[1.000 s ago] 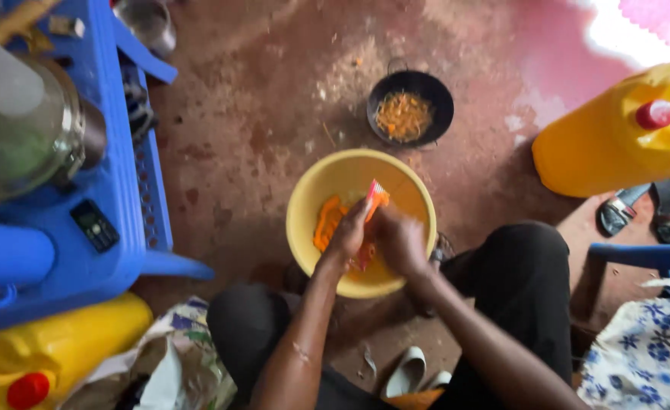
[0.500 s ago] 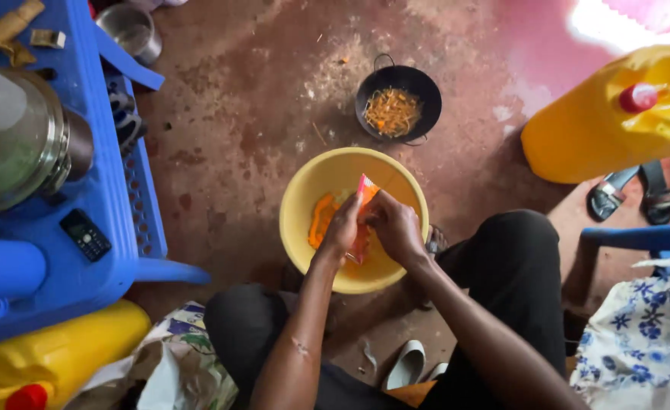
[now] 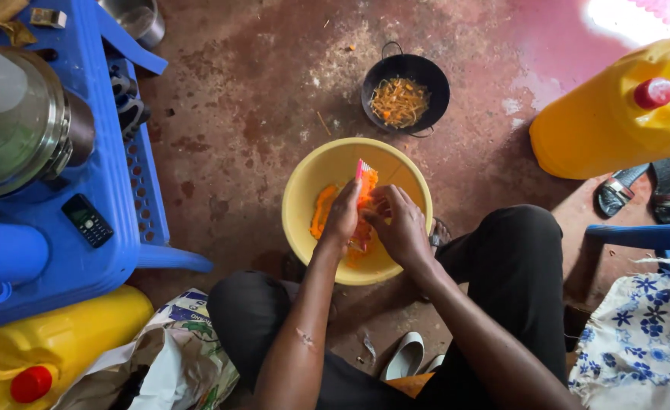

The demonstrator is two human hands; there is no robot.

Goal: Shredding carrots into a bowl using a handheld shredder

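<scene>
My left hand (image 3: 342,216) is closed around a small orange grater (image 3: 365,181), holding it upright over the yellow bowl (image 3: 304,190), its top edge poking out just above my fingers. My right hand (image 3: 398,224) sits right beside the left, touching it, fingers curled onto something orange pressed against the grater; I cannot tell exactly what the piece is because my fingers cover most of it. Under both hands, inside the bowl, lies a heap of orange shreds (image 3: 322,212), mostly to the left of my left hand. The bowl stands on the reddish floor (image 3: 236,114) between my knees, directly below my hands. Beyond my hands, further out on the floor, is a small black pan (image 3: 426,76) with a handful of yellowish shreds in it. Far off to the right of my right hand lies a big yellow jerrycan (image 3: 593,129) with a red cap, and a pair of sandals (image 3: 639,190) just beside it. Well to the left of my left hand stands a blue plastic stool (image 3: 99,152) carrying a metal pot (image 3: 16,129) and a small dark phone (image 3: 86,220). Nearer me on the left, another yellow jerrycan (image 3: 61,342) rests next to a crumpled sack (image 3: 175,357)
</scene>
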